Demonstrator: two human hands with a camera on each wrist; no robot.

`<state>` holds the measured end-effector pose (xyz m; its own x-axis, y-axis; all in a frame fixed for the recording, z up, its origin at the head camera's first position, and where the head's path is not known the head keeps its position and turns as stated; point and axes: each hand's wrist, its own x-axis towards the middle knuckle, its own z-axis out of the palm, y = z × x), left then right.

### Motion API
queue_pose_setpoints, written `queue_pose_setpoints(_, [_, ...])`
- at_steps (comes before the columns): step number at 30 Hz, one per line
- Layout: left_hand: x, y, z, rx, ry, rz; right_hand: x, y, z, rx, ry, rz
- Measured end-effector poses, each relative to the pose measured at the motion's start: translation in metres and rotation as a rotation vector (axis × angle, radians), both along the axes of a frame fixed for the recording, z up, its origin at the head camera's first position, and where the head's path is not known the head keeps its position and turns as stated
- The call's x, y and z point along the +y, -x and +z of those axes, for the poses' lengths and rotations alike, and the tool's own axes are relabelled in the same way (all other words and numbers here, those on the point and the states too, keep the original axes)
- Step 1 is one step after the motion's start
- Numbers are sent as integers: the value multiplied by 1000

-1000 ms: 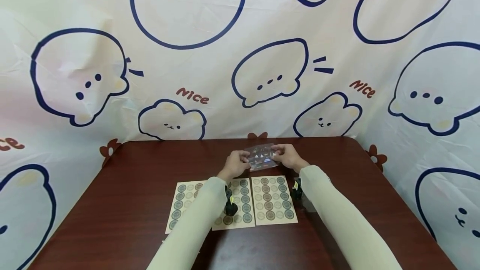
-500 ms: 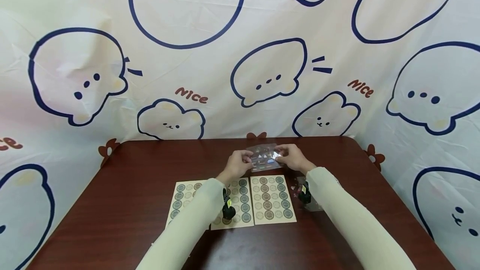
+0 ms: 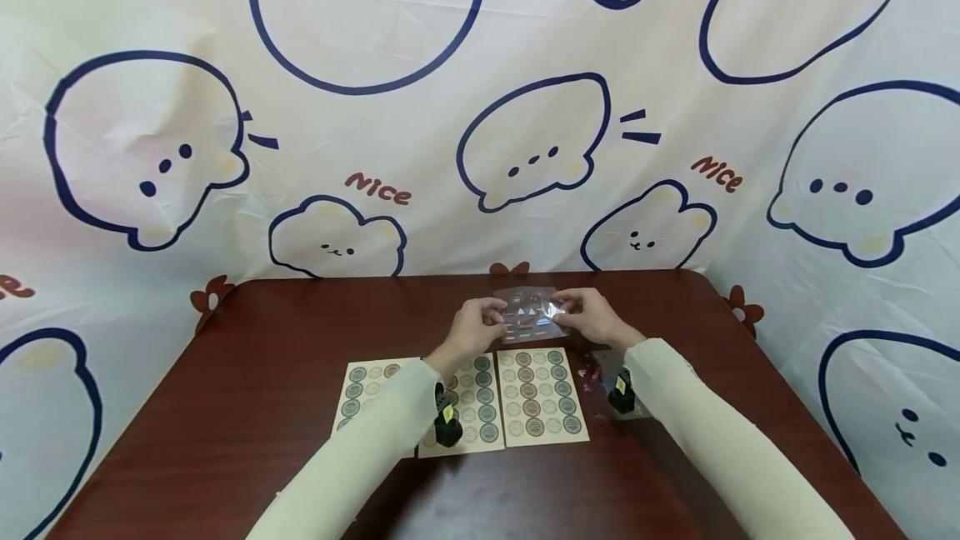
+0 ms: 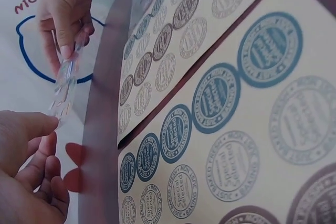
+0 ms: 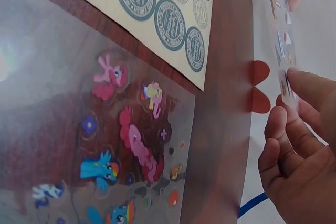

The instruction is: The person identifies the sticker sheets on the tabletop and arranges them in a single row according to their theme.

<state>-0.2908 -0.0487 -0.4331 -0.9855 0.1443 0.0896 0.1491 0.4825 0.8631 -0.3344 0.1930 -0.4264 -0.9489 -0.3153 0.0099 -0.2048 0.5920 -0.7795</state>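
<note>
Both hands hold a clear plastic sticker sheet (image 3: 531, 317) with small shiny prints, raised near the table's far edge. My left hand (image 3: 472, 330) pinches its left side between thumb and fingers. At the right side, my right hand (image 3: 596, 319) pinches it the same way. The wrist views show the sheet (image 4: 65, 85) thin and nearly edge-on, stretched between the two hands. Nearest below them lie cream sheets of round stickers: a right one (image 3: 542, 407), a middle one (image 3: 480, 407) and a left one (image 3: 356, 394), the last two partly hidden by my left sleeve.
A transparent sheet of colourful pony stickers (image 5: 139, 145) lies on the dark wooden table (image 3: 525, 494) beside the right cream sheet, partly under my right forearm. A printed cartoon cloth (image 3: 427, 148) hangs behind the table and along its sides.
The right hand and forearm have shifted slightly right, showing more of the pony sticker sheet. The left forearm has moved a little left. Both hands keep their hold on the clear sheet.
</note>
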Motion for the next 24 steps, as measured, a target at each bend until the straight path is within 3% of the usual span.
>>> queue_pose_setpoints(5, [-4,-16,13,4,-48,-7,-1,-8,3,19,30,35])
queue_pose_setpoints(11, [-2,-10,4,17,-56,-5,5,-12,3,51,6,39])
queue_pose_setpoints(15, [-4,-7,3,24,-58,-3,6,-14,3,68,15,58])
queue_pose_setpoints(24, [-8,-15,9,58,-6,-10,7,-22,1,123,7,115])
